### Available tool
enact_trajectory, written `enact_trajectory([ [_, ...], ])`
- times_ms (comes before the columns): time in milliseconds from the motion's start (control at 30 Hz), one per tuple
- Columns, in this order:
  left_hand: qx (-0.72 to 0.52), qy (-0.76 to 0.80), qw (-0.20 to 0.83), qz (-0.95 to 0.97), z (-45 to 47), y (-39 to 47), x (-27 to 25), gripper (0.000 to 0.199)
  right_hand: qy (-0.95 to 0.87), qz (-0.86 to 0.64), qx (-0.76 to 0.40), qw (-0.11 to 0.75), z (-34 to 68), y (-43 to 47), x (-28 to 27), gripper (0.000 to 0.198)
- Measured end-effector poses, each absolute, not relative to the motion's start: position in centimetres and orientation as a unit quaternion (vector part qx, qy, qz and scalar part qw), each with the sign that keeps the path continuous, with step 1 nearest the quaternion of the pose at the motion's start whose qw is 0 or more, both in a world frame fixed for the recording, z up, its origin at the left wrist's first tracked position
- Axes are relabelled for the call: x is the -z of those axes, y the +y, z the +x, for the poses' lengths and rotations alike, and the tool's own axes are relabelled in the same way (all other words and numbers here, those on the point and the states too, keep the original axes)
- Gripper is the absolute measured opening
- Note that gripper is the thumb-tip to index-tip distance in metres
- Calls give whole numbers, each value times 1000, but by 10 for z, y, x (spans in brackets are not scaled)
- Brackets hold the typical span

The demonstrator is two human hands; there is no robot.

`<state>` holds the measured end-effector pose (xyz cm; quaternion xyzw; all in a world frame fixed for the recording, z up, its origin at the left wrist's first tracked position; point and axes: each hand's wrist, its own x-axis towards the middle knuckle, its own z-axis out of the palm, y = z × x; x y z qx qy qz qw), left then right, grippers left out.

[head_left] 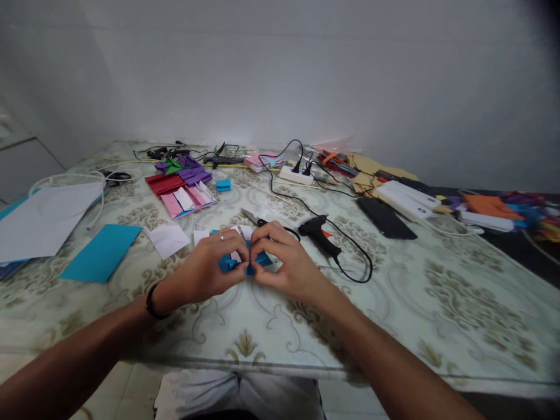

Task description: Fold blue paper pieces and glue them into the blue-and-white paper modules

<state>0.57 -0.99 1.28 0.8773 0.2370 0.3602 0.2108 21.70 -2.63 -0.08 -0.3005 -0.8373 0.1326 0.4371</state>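
Note:
Both of my hands meet over a folded piece of blue paper [262, 260] near the middle of the table. My left hand [210, 265], wearing a ring, pinches the paper from the left. From the other side my right hand [286, 262] pinches it, with the fingertips of the two hands touching or nearly so. Part of the paper is hidden under the fingers. White paper shows just behind it. Scissors [251, 217] lie beyond my hands, their handles partly covered by my right hand. A black glue gun [321, 236] rests to the right of that hand.
A blue sheet [102, 252], a white slip [169, 239] and large white sheets [52, 216] lie left. Folded pink paper [184, 201] sits behind. A power strip [296, 175] with cords, a black phone [385, 219] and a white device [406, 199] are toward the back right.

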Motion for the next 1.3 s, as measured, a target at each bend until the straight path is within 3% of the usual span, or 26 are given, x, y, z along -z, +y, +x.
enact_trajectory([
  [567,-412,353,273,794,-5,6,-16,5,-777,-367,-167,484,228,-23,-7,17],
  [767,-372,361,255,816,3,-9,-14,38,-755,-386,-201,490,222,-24,-2,12],
  [867,-363,421,316,769,7,-10,-8,51,-751,-397,-192,491,219,-26,0,10],
  [1067,-307,407,420,751,6,-1,2,26,-755,-402,-190,483,217,-27,1,10],
  [1200,-327,414,467,710,5,1,0,27,-757,-400,-192,479,218,-26,1,8],
  [1300,-336,406,440,727,5,2,-3,25,-760,-384,-209,481,220,-26,1,2],
])
